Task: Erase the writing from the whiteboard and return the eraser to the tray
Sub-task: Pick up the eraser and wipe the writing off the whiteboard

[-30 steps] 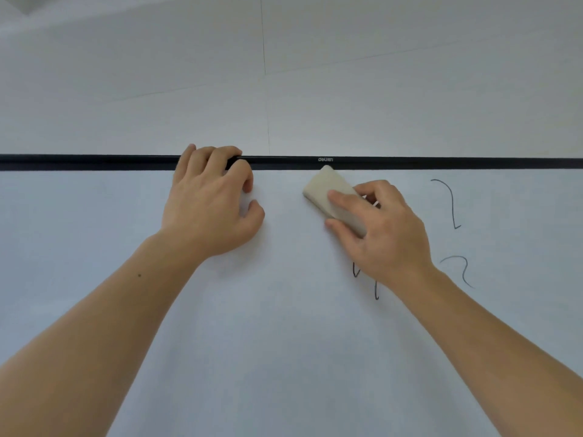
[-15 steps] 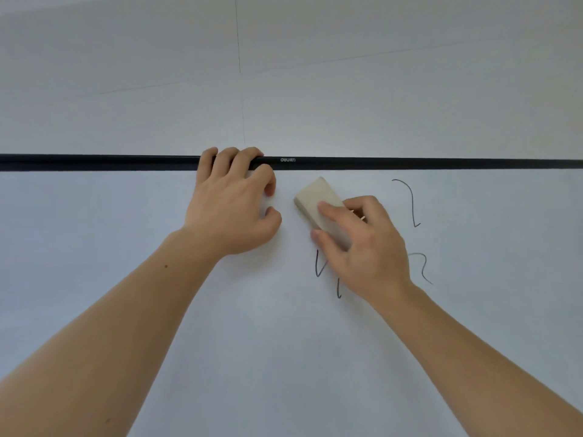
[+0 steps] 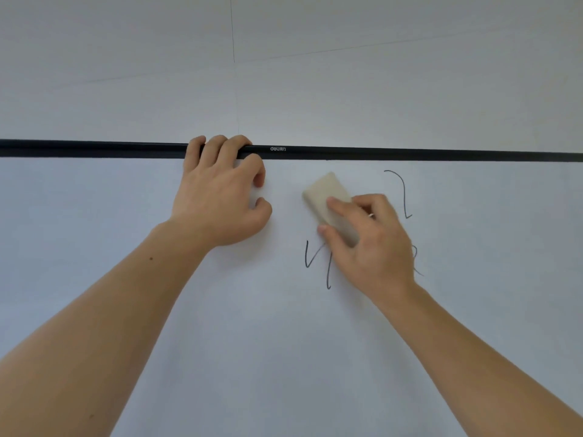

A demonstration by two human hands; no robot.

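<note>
The whiteboard [image 3: 252, 326] fills the lower view under a black top frame [image 3: 410, 152]. My right hand [image 3: 369, 244] presses a beige block eraser [image 3: 325, 192] flat against the board, fingers on top of it. Black marker strokes show around that hand: a V-like mark [image 3: 315, 263] at its lower left and a curved stroke [image 3: 400, 190] at its upper right. More strokes lie partly hidden behind the hand. My left hand [image 3: 220, 197] hooks its fingers over the black frame, thumb resting on the board. No tray is in view.
Above the frame is a pale wall [image 3: 347, 74] with thin panel seams. The board's left side and lower area carry no writing.
The eraser and my right hand have slid leftward and a little down across the writing. The view has shifted, and my left hand keeps its hold on the frame.
</note>
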